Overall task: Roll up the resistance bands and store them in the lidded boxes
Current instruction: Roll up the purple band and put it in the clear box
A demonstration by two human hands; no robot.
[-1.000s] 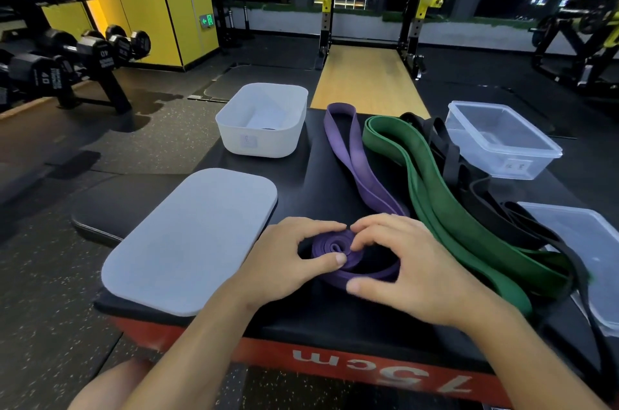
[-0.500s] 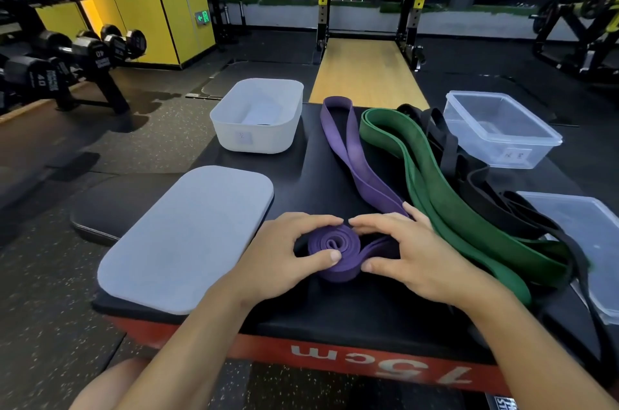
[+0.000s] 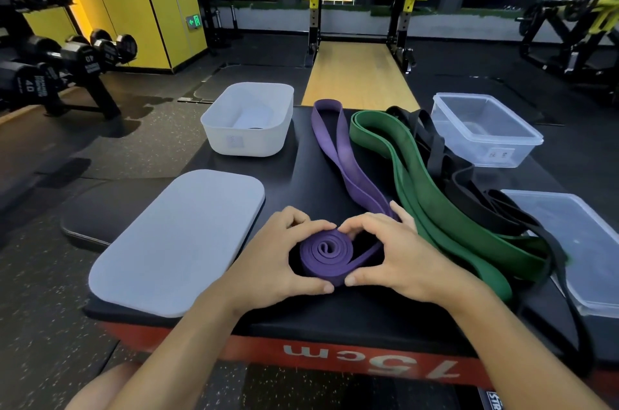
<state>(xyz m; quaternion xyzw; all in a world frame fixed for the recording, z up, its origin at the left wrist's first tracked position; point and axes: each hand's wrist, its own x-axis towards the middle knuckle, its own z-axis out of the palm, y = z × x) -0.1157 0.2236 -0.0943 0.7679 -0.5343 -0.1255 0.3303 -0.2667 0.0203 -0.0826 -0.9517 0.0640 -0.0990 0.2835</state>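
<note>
A purple resistance band (image 3: 326, 253) lies on the black plyo box (image 3: 301, 175), its near end wound into a flat coil, the rest stretching away. My left hand (image 3: 271, 262) cups the coil's left side and my right hand (image 3: 398, 255) its right side, thumbs and fingertips pressed on it. A green band (image 3: 435, 191) and a black band (image 3: 469, 181) lie unrolled to the right. An open white box (image 3: 248, 121) stands far left, its grey lid (image 3: 174, 242) near left. A clear box (image 3: 485, 128) stands far right, its clear lid (image 3: 582, 248) near right.
The black box top ends at a red front edge (image 3: 335, 356) marked 75 cm. A dumbbell rack (image 3: 50, 64) stands on the floor at left, a squat rack (image 3: 361, 7) with a wooden platform behind. Black rubber floor surrounds the box.
The purple coil has grown by more turns and turned flat toward me. Both hands shifted from pinching its top to wrapping around its sides. The free length is shorter.
</note>
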